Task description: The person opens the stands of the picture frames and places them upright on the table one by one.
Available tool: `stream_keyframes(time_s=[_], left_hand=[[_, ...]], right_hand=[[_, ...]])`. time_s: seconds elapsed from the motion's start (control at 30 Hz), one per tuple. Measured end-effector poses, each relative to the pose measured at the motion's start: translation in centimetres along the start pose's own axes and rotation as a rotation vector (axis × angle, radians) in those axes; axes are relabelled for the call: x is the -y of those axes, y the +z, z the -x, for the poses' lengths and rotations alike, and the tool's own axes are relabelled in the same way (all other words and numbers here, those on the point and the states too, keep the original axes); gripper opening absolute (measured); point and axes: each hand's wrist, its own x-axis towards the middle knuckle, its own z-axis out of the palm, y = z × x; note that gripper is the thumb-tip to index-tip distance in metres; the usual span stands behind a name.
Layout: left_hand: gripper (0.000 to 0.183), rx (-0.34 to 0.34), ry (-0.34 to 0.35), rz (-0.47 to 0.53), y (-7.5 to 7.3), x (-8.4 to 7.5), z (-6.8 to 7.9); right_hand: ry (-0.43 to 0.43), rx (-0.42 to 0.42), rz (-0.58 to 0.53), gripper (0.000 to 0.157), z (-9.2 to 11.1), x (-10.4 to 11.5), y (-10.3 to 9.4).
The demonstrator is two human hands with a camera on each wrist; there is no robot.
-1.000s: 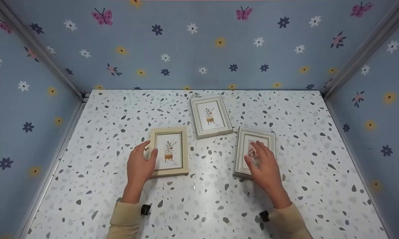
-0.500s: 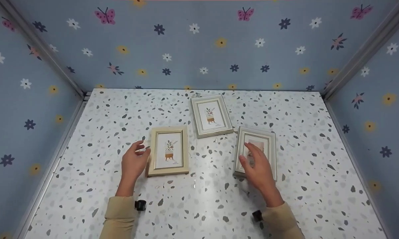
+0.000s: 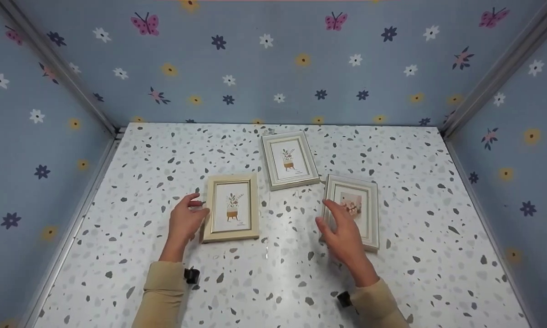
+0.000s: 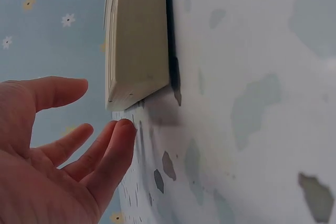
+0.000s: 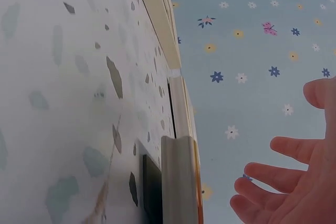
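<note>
As we read it, the step in hand is positioning: our 2 hands are poised at 2 of the 3 picture frames that lie face up on the tabletop (image 3: pixel 273 291), and neither has a grip. To shift the cream frame (image 3: pixel 233 207), the next move would call for bringing the left thumb and fingers in to its left edge; for the right frame (image 3: pixel 362 213), we would need to lower the fingers to its sides first. Our left hand (image 3: pixel 185 223) sits just beside the cream frame's left edge, thumb and fingers well parted and gently bent; the left wrist view shows a gap between thumb and frame, so we hold nothing there and see no contact. Our right hand (image 3: pixel 346 239) hovers over the lower left part of the right frame, its fingers loosely extended, thumb apart; in the right wrist view the fingers are clear of the frame, so that hand is unladen too. The cream frame shows a potted plant and stands nearly square to us, while the right frame, with a pinkish floral picture, is slightly turned. The rear frame (image 3: pixel 290 160) lies tilted between and behind them, near the right frame's upper left corner; whether those 2 touch, we cannot tell.
</note>
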Motion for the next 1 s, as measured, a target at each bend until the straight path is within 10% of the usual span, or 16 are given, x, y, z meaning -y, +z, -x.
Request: stream_keyframes(time_s=[1.0], left_hand=[[0.062, -0.038, -0.008, -0.115, 1.8, -0.1, -1.5]], right_hand=[[0.060, 0.005, -0.054, 0.050, 0.2, -0.5, 0.8]])
